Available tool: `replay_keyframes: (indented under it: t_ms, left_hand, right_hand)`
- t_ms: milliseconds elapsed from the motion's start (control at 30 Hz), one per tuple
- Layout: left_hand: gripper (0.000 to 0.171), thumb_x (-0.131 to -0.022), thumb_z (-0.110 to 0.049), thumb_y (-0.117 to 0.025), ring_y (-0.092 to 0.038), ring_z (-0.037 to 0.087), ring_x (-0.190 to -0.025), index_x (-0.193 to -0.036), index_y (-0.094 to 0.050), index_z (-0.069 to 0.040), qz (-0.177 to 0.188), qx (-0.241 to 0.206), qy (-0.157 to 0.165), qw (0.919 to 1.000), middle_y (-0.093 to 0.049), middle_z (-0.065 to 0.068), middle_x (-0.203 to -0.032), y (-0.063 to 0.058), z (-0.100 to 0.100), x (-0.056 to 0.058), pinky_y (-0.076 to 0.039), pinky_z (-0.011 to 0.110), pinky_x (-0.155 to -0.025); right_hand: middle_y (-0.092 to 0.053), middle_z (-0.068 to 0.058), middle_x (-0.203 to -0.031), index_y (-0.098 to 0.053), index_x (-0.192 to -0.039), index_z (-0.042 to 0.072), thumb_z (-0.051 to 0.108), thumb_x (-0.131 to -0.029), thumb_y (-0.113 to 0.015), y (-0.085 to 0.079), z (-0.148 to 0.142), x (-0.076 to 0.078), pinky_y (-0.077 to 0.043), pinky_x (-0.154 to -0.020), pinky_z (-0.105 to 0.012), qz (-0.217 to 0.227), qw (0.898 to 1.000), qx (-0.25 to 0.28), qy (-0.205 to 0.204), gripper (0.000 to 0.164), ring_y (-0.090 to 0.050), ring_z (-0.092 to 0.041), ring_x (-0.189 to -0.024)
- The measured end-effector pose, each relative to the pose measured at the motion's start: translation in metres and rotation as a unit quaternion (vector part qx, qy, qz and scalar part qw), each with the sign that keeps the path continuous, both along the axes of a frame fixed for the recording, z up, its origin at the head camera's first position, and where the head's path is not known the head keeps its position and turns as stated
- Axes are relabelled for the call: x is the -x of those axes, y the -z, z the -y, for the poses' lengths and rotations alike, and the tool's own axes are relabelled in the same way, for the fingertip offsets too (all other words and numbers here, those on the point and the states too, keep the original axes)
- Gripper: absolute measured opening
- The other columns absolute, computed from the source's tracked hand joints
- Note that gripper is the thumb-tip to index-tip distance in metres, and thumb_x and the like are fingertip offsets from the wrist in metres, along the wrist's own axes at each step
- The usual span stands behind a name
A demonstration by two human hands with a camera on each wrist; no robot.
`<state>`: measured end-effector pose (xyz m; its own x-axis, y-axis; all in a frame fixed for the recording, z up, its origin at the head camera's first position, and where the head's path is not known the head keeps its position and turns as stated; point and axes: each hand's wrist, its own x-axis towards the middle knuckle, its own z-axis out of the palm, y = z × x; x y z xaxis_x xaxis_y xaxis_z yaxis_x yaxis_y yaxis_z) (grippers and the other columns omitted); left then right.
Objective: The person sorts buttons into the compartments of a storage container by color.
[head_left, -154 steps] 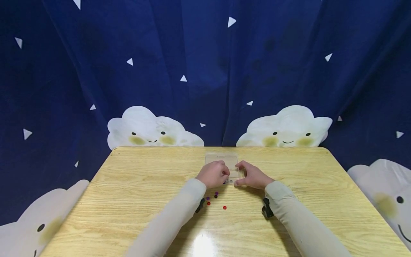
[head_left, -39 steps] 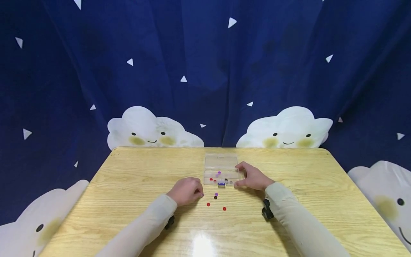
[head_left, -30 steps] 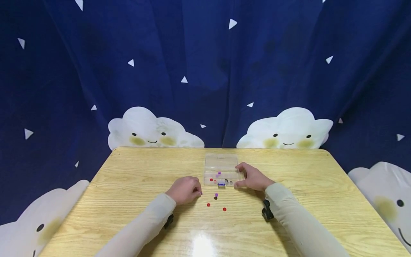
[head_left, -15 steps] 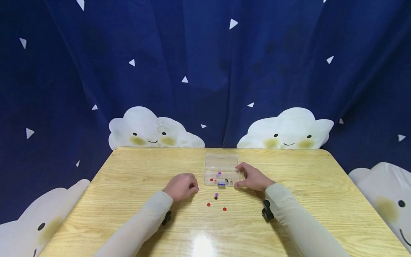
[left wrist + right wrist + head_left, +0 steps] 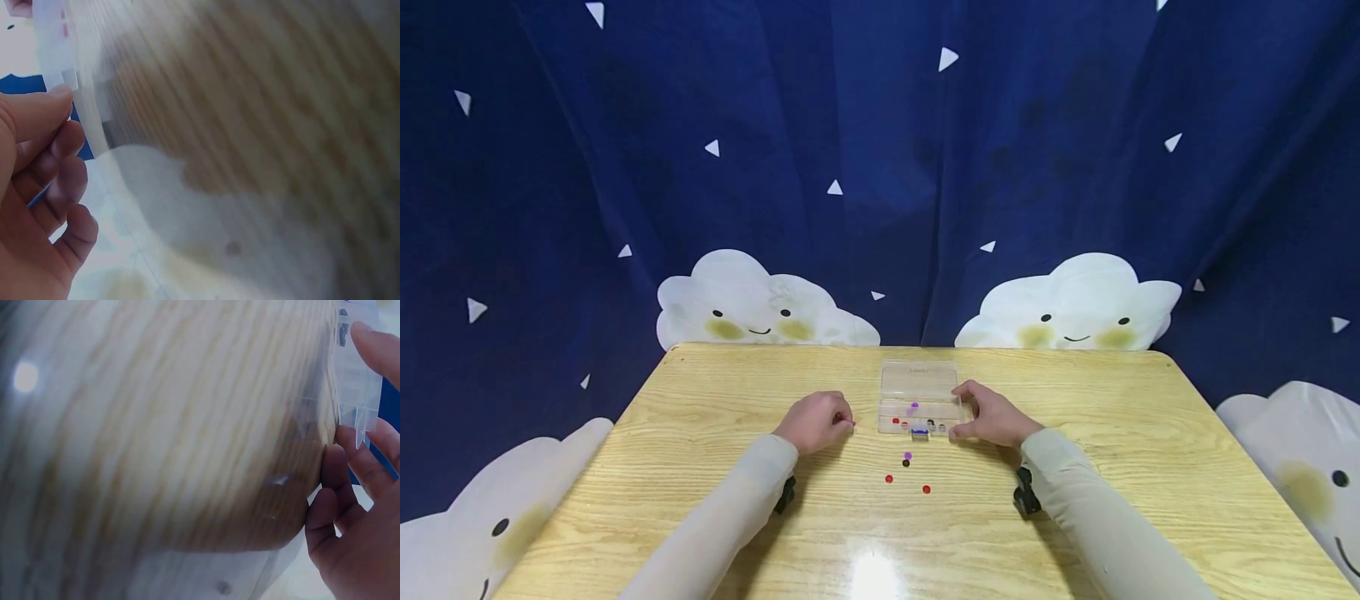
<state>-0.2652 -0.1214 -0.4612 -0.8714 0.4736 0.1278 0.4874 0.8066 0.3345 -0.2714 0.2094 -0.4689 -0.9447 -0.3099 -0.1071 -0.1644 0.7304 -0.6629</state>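
Observation:
A clear plastic box (image 5: 917, 379) stands with its lid raised near the far middle of the table. Red, purple and dark beads lie in its compartments, and a blue-purple piece (image 5: 920, 432) shows at its front edge. My right hand (image 5: 992, 414) grips the box's right side between thumb and fingers. Left of the box, my left hand (image 5: 815, 422) pinches a tiny purple bead, barely visible at the fingertips; the left wrist view does not show it clearly. On the table lie a purple bead (image 5: 907, 456), a black bead (image 5: 906, 463) and two red beads (image 5: 889, 479).
The wooden table (image 5: 715, 379) ends at a dark blue curtain (image 5: 880, 150) with white clouds and triangles. A black wrist camera (image 5: 1026, 492) is strapped under the right wrist, and another sits under the left. Light glares on the table's near part.
My left hand has left the box, picked a purple bead off the table beside a red one, and drifted up and left with it. My right hand stays on the box.

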Motion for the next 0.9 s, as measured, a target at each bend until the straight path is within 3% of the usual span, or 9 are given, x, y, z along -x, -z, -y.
replay_keyframes:
  t_ms: [300,900]
  left_hand:
    - [0.007,-0.089,-0.020,-0.074,-0.054,0.007,-0.071,-0.082,-0.074,-0.018,-0.001,-0.017,-0.018,0.9997,-0.064,-0.008,-0.082,-0.001,0.002,0.008,-0.049,0.027,-0.068]
    - [0.008,-0.092,-0.021,-0.071,-0.061,0.009,-0.077,-0.088,-0.076,-0.016,-0.024,-0.016,-0.042,0.9987,-0.065,-0.006,-0.085,-0.019,-0.012,0.029,-0.054,0.029,-0.074]
  right_hand:
    - [-0.058,-0.018,-0.125,-0.052,-0.130,0.005,0.025,-0.076,-0.086,-0.002,0.001,-0.002,-0.045,-0.093,-0.045,0.001,1.000,0.001,-0.007,0.067,-0.056,-0.026,-0.099]
    - [-0.058,-0.016,-0.123,-0.052,-0.130,0.008,0.028,-0.075,-0.086,0.004,-0.003,0.004,-0.043,-0.084,-0.037,-0.003,1.000,-0.001,-0.008,0.068,-0.051,-0.020,-0.090]
